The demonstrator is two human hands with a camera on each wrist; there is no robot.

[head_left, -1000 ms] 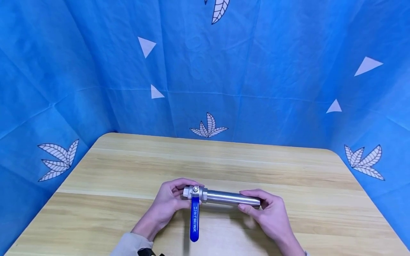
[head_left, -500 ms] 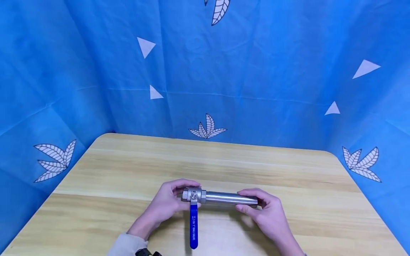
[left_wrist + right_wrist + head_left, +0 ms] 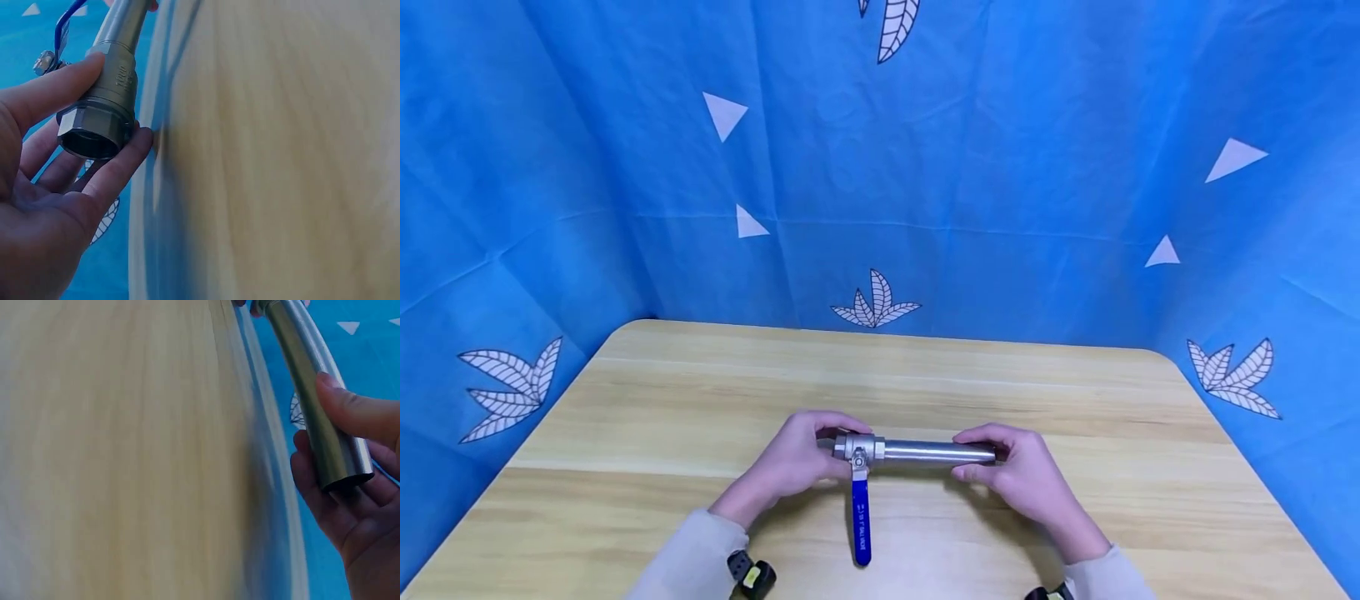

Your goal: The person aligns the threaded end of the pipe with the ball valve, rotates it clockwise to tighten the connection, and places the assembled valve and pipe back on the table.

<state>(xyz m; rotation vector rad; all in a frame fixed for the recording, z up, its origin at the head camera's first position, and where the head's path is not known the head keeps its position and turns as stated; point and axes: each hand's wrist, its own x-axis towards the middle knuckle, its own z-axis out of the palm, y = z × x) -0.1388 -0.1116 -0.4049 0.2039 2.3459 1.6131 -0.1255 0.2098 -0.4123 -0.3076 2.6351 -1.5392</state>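
A steel ball valve (image 3: 869,448) with a long blue lever (image 3: 861,521) is joined to a straight metal pipe (image 3: 925,452). My left hand (image 3: 797,458) grips the valve body at its left end, thumb on the near side and fingers on the far side. In the left wrist view the open hex end (image 3: 94,128) of the valve faces the camera. My right hand (image 3: 1022,468) pinches the pipe near its right end, with the thumb along the near side. The open pipe end (image 3: 347,481) shows in the right wrist view. The lever points toward me.
A light wooden table (image 3: 700,375) with rounded far corners lies below the hands. Blue cloth (image 3: 865,167) with white triangles and leaf prints hangs behind it and on both sides. Dark devices are strapped to both wrists, the left wrist device (image 3: 752,575) showing more fully.
The pipe lies more level in the head view, and the lever now slants slightly right at its near end. Both hands keep their hold. The head view has shifted slightly.
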